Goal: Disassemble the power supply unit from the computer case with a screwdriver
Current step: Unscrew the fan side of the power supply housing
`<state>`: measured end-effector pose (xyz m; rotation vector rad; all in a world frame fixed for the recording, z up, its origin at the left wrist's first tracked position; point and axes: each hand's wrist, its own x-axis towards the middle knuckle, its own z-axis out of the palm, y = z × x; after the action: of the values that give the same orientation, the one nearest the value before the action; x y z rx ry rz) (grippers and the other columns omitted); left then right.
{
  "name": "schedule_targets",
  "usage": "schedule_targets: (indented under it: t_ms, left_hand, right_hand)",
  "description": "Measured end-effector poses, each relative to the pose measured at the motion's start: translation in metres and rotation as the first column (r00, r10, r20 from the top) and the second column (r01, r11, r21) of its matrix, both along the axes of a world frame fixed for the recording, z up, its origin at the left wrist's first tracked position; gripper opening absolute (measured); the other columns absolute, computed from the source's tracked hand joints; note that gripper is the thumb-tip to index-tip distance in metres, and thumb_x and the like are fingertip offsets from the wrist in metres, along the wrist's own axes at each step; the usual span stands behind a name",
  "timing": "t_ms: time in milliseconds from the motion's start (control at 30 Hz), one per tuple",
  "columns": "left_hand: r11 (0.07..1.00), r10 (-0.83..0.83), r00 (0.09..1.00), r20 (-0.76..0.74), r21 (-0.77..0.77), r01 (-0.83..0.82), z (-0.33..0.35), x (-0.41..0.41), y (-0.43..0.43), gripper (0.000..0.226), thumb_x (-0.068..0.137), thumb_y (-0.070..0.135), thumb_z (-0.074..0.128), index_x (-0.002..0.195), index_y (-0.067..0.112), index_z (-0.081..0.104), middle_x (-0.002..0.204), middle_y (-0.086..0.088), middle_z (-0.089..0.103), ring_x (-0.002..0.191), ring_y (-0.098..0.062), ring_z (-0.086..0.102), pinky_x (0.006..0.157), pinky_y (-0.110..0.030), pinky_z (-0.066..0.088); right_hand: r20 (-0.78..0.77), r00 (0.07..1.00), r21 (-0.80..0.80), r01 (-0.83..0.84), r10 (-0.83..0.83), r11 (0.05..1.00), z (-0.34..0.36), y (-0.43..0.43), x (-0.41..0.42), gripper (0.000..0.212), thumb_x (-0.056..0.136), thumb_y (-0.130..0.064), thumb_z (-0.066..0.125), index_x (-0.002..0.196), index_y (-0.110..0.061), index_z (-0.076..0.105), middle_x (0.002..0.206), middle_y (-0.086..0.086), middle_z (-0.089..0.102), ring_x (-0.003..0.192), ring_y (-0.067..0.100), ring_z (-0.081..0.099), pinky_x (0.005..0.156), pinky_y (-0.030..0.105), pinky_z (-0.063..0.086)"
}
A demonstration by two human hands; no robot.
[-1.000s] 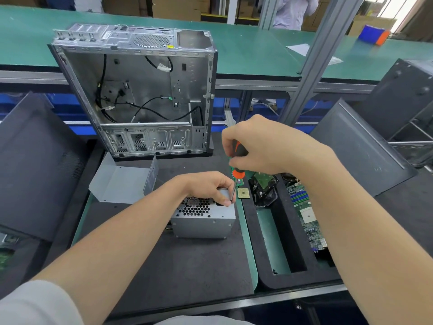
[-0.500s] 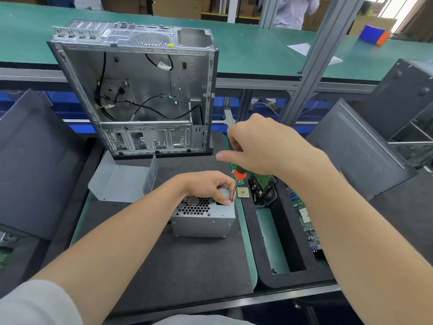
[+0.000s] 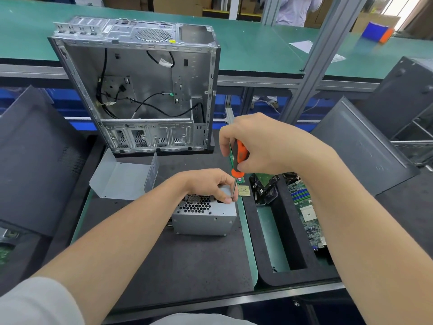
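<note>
The grey metal power supply unit (image 3: 206, 218) sits on the black mat in front of me, its honeycomb fan grille facing up. My left hand (image 3: 208, 184) rests on its top, fingers curled over the right rear corner. My right hand (image 3: 255, 146) grips the orange-and-black handle of a screwdriver (image 3: 237, 165), held nearly upright, with the thin shaft pointing down to the unit's top right corner beside my left fingertips. The open computer case (image 3: 140, 90) stands behind, with loose black cables inside.
A bent grey metal cover (image 3: 121, 177) lies left of the unit. A CPU chip (image 3: 244, 191) lies just right of the screwdriver tip. A black foam tray (image 3: 276, 254) at the right holds a motherboard (image 3: 307, 212) and a dark bracket. Black case panels lean on both sides.
My right hand has turned on the screwdriver handle, so more of the orange grip shows now. The tip stays at the unit's corner. My left hand and the unit have not moved.
</note>
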<state>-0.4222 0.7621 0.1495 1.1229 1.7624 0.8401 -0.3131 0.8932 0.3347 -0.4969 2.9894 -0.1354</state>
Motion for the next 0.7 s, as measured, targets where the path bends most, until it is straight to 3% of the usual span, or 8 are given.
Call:
schedule_targets:
  t_ms: [100, 167, 233, 333, 433, 533, 700]
  left_hand:
    - [1.000, -0.008, 1.000, -0.005, 0.001, 0.008, -0.002, 0.000, 0.000, 0.007, 0.094, 0.007, 0.073, 0.100, 0.009, 0.071, 0.082, 0.013, 0.066, 0.071, -0.007, 0.056, 0.070, -0.023, 0.046]
    - [1.000, -0.006, 1.000, -0.003, 0.000, 0.006, -0.002, 0.000, 0.000, 0.007, 0.094, 0.006, 0.072, 0.101, 0.006, 0.069, 0.082, 0.016, 0.066, 0.071, -0.005, 0.056, 0.068, -0.018, 0.046]
    - [1.000, -0.006, 1.000, 0.002, -0.002, 0.006, -0.002, 0.000, 0.000, 0.006, 0.094, 0.005, 0.072, 0.097, 0.008, 0.069, 0.081, 0.017, 0.067, 0.070, -0.004, 0.056, 0.067, -0.016, 0.046]
    - [1.000, 0.000, 1.000, -0.009, 0.002, 0.001, 0.000, 0.001, 0.000, 0.008, 0.094, 0.004, 0.071, 0.097, 0.011, 0.070, 0.077, 0.020, 0.066, 0.065, 0.000, 0.056, 0.062, -0.012, 0.045]
    - [1.000, -0.003, 1.000, -0.012, 0.005, 0.003, 0.002, 0.001, 0.000, 0.010, 0.095, -0.002, 0.067, 0.102, 0.006, 0.069, 0.074, 0.025, 0.065, 0.063, 0.005, 0.057, 0.062, -0.009, 0.044]
    - [1.000, 0.023, 1.000, 0.002, -0.011, -0.022, 0.003, 0.002, 0.000, 0.023, 0.093, -0.009, 0.062, 0.098, 0.012, 0.070, 0.077, 0.020, 0.065, 0.066, -0.002, 0.055, 0.063, -0.014, 0.044]
    - [0.999, 0.033, 0.999, 0.022, -0.011, -0.033, 0.004, 0.003, 0.000, 0.021, 0.093, -0.009, 0.060, 0.098, 0.008, 0.070, 0.079, 0.018, 0.066, 0.071, -0.005, 0.056, 0.065, -0.015, 0.045]
  right_hand:
    - [-0.044, 0.996, 0.036, 0.078, -0.077, 0.996, -0.005, -0.001, 0.002, 0.026, 0.082, -0.036, 0.077, 0.097, -0.026, 0.059, 0.083, -0.014, 0.050, 0.086, 0.019, 0.053, 0.064, 0.034, 0.046]
    - [-0.148, 0.967, 0.152, 0.228, -0.206, 0.962, -0.010, -0.003, 0.002, 0.044, 0.086, -0.062, 0.068, 0.086, -0.022, 0.052, 0.083, -0.003, 0.050, 0.072, 0.022, 0.052, 0.054, 0.031, 0.040]
    - [-0.213, 0.938, 0.169, 0.310, -0.272, 0.936, -0.014, -0.005, 0.000, 0.055, 0.089, -0.072, 0.058, 0.078, -0.019, 0.048, 0.078, 0.000, 0.047, 0.064, 0.020, 0.049, 0.049, 0.028, 0.032]
    - [-0.155, 0.966, 0.055, 0.220, -0.210, 0.974, -0.016, -0.006, -0.002, 0.035, 0.095, -0.050, 0.065, 0.087, -0.017, 0.058, 0.080, -0.002, 0.057, 0.079, 0.024, 0.061, 0.055, 0.030, 0.043]
    - [-0.066, 0.988, -0.023, 0.140, -0.142, 0.990, -0.007, -0.005, 0.000, 0.009, 0.089, -0.025, 0.072, 0.091, -0.022, 0.064, 0.079, -0.014, 0.059, 0.078, 0.012, 0.062, 0.056, 0.026, 0.046]
    - [0.002, 0.993, -0.049, 0.118, -0.118, 0.992, -0.002, -0.001, 0.003, 0.019, 0.081, -0.017, 0.074, 0.094, -0.027, 0.063, 0.084, -0.013, 0.063, 0.075, -0.001, 0.054, 0.059, 0.028, 0.048]
    - [-0.007, 0.994, -0.052, 0.110, -0.111, 0.993, -0.004, 0.001, 0.004, 0.020, 0.080, -0.019, 0.074, 0.094, -0.027, 0.062, 0.084, -0.013, 0.059, 0.069, 0.000, 0.050, 0.053, 0.025, 0.035]
